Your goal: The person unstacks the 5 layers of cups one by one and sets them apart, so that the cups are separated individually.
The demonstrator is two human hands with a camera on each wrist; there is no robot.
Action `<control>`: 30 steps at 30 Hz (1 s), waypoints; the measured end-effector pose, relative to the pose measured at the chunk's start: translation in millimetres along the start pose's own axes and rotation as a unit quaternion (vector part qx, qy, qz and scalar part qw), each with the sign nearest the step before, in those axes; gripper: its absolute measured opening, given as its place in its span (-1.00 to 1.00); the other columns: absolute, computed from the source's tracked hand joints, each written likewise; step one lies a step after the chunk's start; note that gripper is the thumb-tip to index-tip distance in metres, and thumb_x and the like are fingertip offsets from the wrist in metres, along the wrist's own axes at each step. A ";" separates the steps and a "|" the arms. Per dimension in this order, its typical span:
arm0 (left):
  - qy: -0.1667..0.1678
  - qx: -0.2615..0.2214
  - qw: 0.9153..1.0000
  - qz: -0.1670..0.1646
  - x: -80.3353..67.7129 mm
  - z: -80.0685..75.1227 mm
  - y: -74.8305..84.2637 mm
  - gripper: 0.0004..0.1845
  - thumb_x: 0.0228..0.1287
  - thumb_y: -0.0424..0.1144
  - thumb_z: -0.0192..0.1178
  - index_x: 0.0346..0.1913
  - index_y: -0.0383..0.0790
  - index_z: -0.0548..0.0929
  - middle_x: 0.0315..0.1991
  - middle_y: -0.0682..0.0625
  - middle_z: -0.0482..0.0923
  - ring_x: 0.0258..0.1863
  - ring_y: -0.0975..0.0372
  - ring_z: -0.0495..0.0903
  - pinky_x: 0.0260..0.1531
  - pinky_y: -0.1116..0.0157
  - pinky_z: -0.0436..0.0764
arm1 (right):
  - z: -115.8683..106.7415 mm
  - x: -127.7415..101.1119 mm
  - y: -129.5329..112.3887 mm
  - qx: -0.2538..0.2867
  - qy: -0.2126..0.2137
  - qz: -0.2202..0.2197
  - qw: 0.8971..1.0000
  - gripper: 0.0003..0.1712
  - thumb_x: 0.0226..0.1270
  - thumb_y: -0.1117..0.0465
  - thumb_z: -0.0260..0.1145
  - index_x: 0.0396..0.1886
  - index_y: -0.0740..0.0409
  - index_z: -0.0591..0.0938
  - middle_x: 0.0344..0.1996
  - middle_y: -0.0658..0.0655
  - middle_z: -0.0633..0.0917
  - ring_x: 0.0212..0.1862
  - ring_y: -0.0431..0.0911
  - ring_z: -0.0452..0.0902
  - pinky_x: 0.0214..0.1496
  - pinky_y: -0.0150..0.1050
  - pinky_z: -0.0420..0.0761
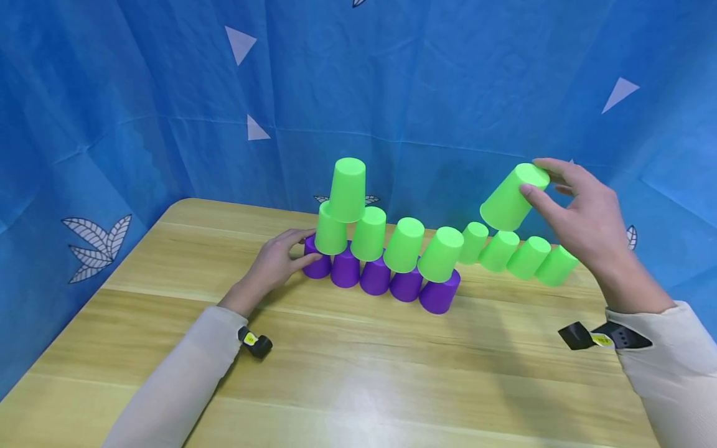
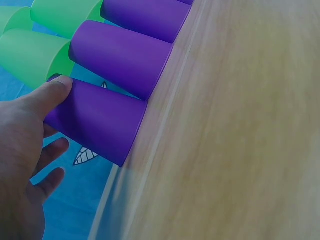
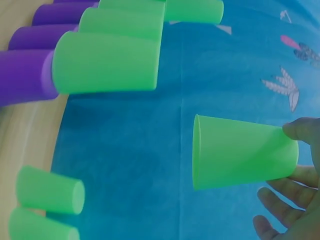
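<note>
A pyramid of upturned cups stands mid-table: a row of purple cups (image 1: 375,277) at the bottom, green cups (image 1: 404,244) on them, one green cup (image 1: 348,189) on top. My left hand (image 1: 278,261) rests against the leftmost purple cup (image 2: 97,120), thumb (image 2: 52,92) on its base, fingers relaxed. My right hand (image 1: 571,205) holds a tilted green cup (image 1: 512,196) in the air above a row of single green cups (image 1: 518,254); in the right wrist view thumb and fingers pinch that held cup (image 3: 240,152) at its closed end.
The wooden table (image 1: 358,373) stretches toward me in front of the cups. A blue patterned cloth (image 1: 140,93) hangs behind and on both sides. Black wrist straps (image 1: 605,336) sit on both sleeves.
</note>
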State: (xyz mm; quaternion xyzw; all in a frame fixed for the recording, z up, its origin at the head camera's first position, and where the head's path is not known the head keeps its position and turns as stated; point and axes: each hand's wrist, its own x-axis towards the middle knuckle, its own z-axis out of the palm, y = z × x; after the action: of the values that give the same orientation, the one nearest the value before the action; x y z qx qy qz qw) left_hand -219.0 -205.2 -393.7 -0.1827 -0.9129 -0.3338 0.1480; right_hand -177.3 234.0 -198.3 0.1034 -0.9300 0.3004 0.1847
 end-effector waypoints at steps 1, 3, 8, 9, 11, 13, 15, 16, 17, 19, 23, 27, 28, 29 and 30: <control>0.000 0.001 1.000 -0.001 -0.1 -0.1 0.0 -0.38 0.23 0.02 0.35 0.30 -0.14 0.52 0.16 -0.09 0.57 0.14 0.02 0.54 0.19 -0.02 0.50 | -0.7 -0.7 3.3 -0.002 0.000 0.001 1.000 -0.31 0.44 -0.14 0.17 0.48 -0.03 0.32 0.42 0.20 0.33 0.31 0.37 0.30 0.24 0.41 0.26; -0.001 0.001 1.000 -0.003 -0.2 -0.2 0.1 -0.38 0.23 0.02 0.35 0.30 -0.14 0.52 0.16 -0.09 0.56 0.14 0.02 0.54 0.19 -0.02 0.49 | -1.7 -2.6 10.3 -0.005 0.000 0.005 1.000 -0.30 0.45 -0.12 0.17 0.48 0.01 0.31 0.42 0.23 0.32 0.30 0.39 0.29 0.25 0.41 0.25; -0.002 0.001 1.000 -0.007 0.2 -0.2 0.8 -0.37 0.23 0.04 0.35 0.30 -0.14 0.52 0.16 -0.10 0.56 0.14 0.02 0.54 0.19 -0.01 0.49 | -4.3 -9.1 33.0 -0.017 -0.005 0.029 0.999 -0.26 0.45 -0.14 0.15 0.50 0.03 0.26 0.42 0.28 0.30 0.30 0.42 0.26 0.23 0.43 0.24; -0.003 0.001 1.000 -0.007 0.3 -0.2 1.1 -0.37 0.23 0.04 0.35 0.31 -0.14 0.52 0.17 -0.10 0.56 0.14 0.02 0.54 0.19 -0.02 0.49 | -4.9 -10.5 38.3 -0.019 -0.007 0.034 0.999 -0.26 0.45 -0.14 0.15 0.51 0.04 0.25 0.42 0.28 0.30 0.31 0.41 0.26 0.24 0.41 0.25; -0.004 0.001 1.000 -0.008 0.4 -0.3 1.6 -0.37 0.23 0.04 0.34 0.31 -0.15 0.51 0.18 -0.10 0.55 0.14 0.02 0.54 0.20 -0.02 0.49 | -5.9 -13.2 48.7 -0.022 -0.008 0.046 0.999 -0.25 0.46 -0.15 0.13 0.52 0.04 0.24 0.41 0.29 0.30 0.31 0.38 0.27 0.26 0.36 0.27; -0.004 0.000 1.000 -0.008 0.4 -0.5 2.0 -0.37 0.24 0.04 0.34 0.31 -0.15 0.51 0.18 -0.10 0.55 0.14 0.02 0.54 0.19 -0.02 0.49 | -6.6 -15.5 58.3 -0.022 -0.008 0.057 0.998 -0.25 0.47 -0.14 0.11 0.52 0.06 0.23 0.40 0.31 0.31 0.31 0.37 0.27 0.27 0.32 0.29; -0.004 0.001 1.000 -0.008 0.3 -0.7 2.1 -0.37 0.24 0.03 0.34 0.31 -0.15 0.51 0.18 -0.10 0.55 0.13 0.02 0.54 0.19 -0.02 0.50 | -7.1 -17.7 66.7 -0.021 -0.006 0.068 0.997 -0.25 0.48 -0.13 0.10 0.52 0.09 0.22 0.38 0.34 0.33 0.29 0.35 0.28 0.27 0.28 0.32; -0.003 0.002 1.000 -0.008 0.2 -0.8 2.0 -0.38 0.24 0.03 0.34 0.31 -0.16 0.51 0.18 -0.10 0.55 0.13 0.02 0.54 0.19 -0.01 0.50 | -7.2 -18.9 70.3 -0.022 -0.006 0.075 0.997 -0.25 0.48 -0.14 0.09 0.52 0.09 0.21 0.38 0.35 0.33 0.29 0.35 0.28 0.26 0.28 0.32; -0.003 0.002 1.000 -0.007 0.1 -0.8 2.0 -0.38 0.23 0.02 0.35 0.30 -0.16 0.51 0.17 -0.10 0.55 0.12 0.02 0.55 0.18 -0.01 0.50 | -7.2 -20.1 73.7 -0.022 -0.006 0.080 0.997 -0.24 0.48 -0.14 0.08 0.53 0.10 0.20 0.37 0.37 0.33 0.28 0.36 0.29 0.24 0.29 0.33; -0.001 0.004 1.000 -0.005 0.1 -0.7 1.8 -0.38 0.23 0.01 0.36 0.30 -0.17 0.52 0.16 -0.11 0.56 0.11 0.02 0.55 0.17 -0.01 0.51 | -7.4 -22.5 80.7 -0.022 -0.008 0.086 0.996 -0.24 0.49 -0.13 0.08 0.53 0.13 0.19 0.36 0.41 0.33 0.26 0.40 0.29 0.20 0.31 0.35; 0.002 0.005 1.000 -0.001 0.2 -0.3 1.4 -0.38 0.23 -0.01 0.36 0.30 -0.18 0.52 0.16 -0.12 0.56 0.11 0.02 0.55 0.18 0.00 0.51 | -7.7 -28.7 95.6 -0.039 -0.011 0.103 0.994 -0.22 0.48 -0.15 0.06 0.52 0.16 0.19 0.33 0.45 0.35 0.21 0.38 0.33 -0.03 0.00 0.47; 0.002 0.008 1.000 -0.001 0.1 0.0 0.8 -0.38 0.23 0.00 0.36 0.30 -0.18 0.52 0.16 -0.11 0.56 0.11 0.02 0.55 0.17 -0.01 0.51 | -7.4 -34.1 111.8 -0.055 -0.011 0.122 0.991 -0.21 0.48 -0.16 0.06 0.51 0.21 0.20 0.31 0.46 0.35 0.18 0.36 0.35 -0.15 -0.20 0.42; 0.000 0.008 1.000 -0.002 0.2 0.0 0.9 -0.38 0.23 0.00 0.36 0.30 -0.18 0.51 0.16 -0.11 0.56 0.11 0.02 0.55 0.18 -0.01 0.51 | -7.4 -35.1 116.0 -0.056 -0.010 0.127 0.990 -0.21 0.48 -0.15 0.06 0.51 0.23 0.19 0.32 0.47 0.34 0.19 0.38 0.34 -0.12 -0.13 0.47; -0.001 0.008 1.000 -0.004 0.3 0.1 0.9 -0.37 0.23 0.01 0.36 0.31 -0.17 0.51 0.16 -0.11 0.56 0.12 0.02 0.55 0.18 -0.01 0.51 | -7.3 -36.3 120.0 -0.058 -0.010 0.132 0.990 -0.21 0.49 -0.13 0.05 0.50 0.25 0.18 0.32 0.49 0.32 0.20 0.40 0.33 -0.09 -0.03 0.52; -0.002 0.007 1.000 -0.005 0.3 0.1 1.0 -0.37 0.23 0.01 0.35 0.31 -0.17 0.51 0.17 -0.11 0.56 0.12 0.02 0.55 0.18 -0.01 0.50 | -7.2 -37.3 123.9 -0.060 -0.010 0.136 0.989 -0.21 0.50 -0.12 0.05 0.50 0.27 0.17 0.32 0.50 0.31 0.20 0.43 0.33 -0.04 0.08 0.53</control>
State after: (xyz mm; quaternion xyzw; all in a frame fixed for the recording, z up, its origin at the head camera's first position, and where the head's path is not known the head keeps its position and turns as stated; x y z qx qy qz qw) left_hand -218.8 -204.4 -393.1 -0.1780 -0.9164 -0.3277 0.1454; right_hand -178.9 340.2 -272.6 -0.0321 -0.9537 0.2653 0.1382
